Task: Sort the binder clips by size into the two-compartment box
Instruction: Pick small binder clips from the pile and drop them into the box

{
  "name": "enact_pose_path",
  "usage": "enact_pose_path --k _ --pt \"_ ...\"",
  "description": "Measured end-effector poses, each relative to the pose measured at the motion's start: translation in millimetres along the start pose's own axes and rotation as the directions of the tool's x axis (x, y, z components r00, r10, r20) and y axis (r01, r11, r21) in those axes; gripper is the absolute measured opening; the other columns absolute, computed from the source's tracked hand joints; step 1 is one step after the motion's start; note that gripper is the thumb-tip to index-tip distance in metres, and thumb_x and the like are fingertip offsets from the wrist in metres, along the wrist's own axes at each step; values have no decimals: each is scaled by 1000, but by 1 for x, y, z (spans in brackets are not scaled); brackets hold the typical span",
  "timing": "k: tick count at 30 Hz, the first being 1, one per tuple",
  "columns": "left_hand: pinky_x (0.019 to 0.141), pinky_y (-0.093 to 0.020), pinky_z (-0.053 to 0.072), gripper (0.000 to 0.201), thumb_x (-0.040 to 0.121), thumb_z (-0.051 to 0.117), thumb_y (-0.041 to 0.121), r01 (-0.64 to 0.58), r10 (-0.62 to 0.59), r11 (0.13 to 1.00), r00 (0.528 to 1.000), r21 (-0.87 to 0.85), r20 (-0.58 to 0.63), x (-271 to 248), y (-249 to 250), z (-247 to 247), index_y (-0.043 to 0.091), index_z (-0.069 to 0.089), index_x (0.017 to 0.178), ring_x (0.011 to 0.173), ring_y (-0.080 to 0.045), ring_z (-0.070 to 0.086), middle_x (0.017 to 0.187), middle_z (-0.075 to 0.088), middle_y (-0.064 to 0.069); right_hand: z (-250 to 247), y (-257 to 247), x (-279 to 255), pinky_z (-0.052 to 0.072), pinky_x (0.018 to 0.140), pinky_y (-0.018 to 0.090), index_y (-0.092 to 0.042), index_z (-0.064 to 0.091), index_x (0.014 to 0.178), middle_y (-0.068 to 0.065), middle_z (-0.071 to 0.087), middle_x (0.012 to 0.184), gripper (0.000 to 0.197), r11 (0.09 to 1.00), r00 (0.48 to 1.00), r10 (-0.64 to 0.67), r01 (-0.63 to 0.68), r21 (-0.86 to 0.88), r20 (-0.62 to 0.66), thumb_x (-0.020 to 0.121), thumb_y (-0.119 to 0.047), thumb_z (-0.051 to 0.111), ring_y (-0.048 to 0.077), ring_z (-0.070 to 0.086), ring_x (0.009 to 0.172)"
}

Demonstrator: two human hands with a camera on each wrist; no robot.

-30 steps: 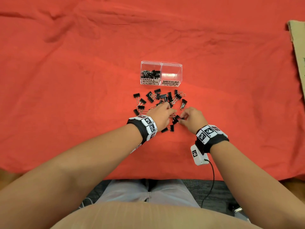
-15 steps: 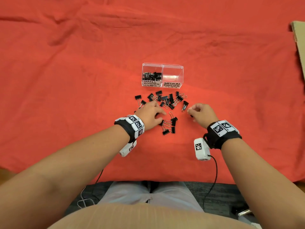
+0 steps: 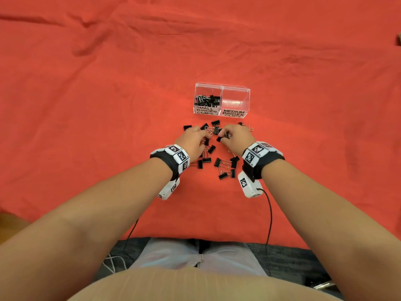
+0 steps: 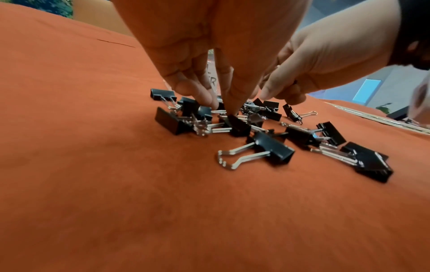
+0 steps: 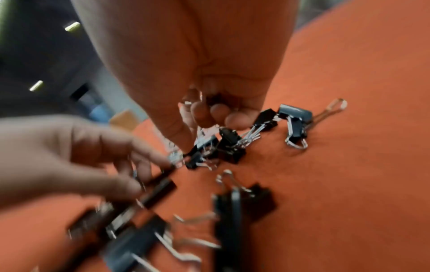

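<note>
A clear two-compartment box stands on the red cloth; its left half, labelled small, holds several black clips, and nothing shows in its right half, labelled medium. Black binder clips lie scattered in front of it. Both hands meet over the far part of the pile. My left hand reaches down, thumb and forefinger closing on a small clip at its wire handles. My right hand has its fingers curled round small clips in the palm, its thumb down among the pile.
Red cloth covers the table all round the box and pile. A corner of cardboard shows at the far right edge. Wrist camera cables hang off the near table edge above my lap.
Both hands have moved away from me to the far part of the pile near the box. The right hand came in leftward until it almost touches the left.
</note>
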State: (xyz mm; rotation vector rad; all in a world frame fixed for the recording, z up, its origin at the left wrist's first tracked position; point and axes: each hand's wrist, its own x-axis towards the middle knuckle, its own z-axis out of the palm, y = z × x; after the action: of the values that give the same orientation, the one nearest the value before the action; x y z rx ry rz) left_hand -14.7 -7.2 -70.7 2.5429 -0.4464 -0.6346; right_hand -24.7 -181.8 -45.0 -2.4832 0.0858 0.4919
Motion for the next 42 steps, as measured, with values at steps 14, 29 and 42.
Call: enact_pose_path --k 14,29,42 --pt "86 -39 50 17 94 46 16 -60 64 989 998 132 -28 2 5 2 12 58 106 105 -27 56 111 58 -8 16 6 -18 36 65 29 -10 54 97 2 52 84 16 991 998 43 -37 -127 42 89 -23 58 18 50 73" --pt "67 -30 54 19 95 45 7 51 -147 960 929 -276 -339 74 33 -86 14 63 99 73 -16 57 100 65 -5 -25 29 -17 49 53 15 -6 66 98 1 65 73 13 790 971 213 -238 565 112 88 -2 58 11 55 58" --pt "75 -24 47 19 90 48 4 23 -92 973 950 -229 -297 27 20 -59 15 64 94 81 -12 52 95 54 5 -64 -45 64 49 58 30 -19 67 93 3 64 85 19 979 988 23 9 202 -152 86 -5 57 17 58 67"
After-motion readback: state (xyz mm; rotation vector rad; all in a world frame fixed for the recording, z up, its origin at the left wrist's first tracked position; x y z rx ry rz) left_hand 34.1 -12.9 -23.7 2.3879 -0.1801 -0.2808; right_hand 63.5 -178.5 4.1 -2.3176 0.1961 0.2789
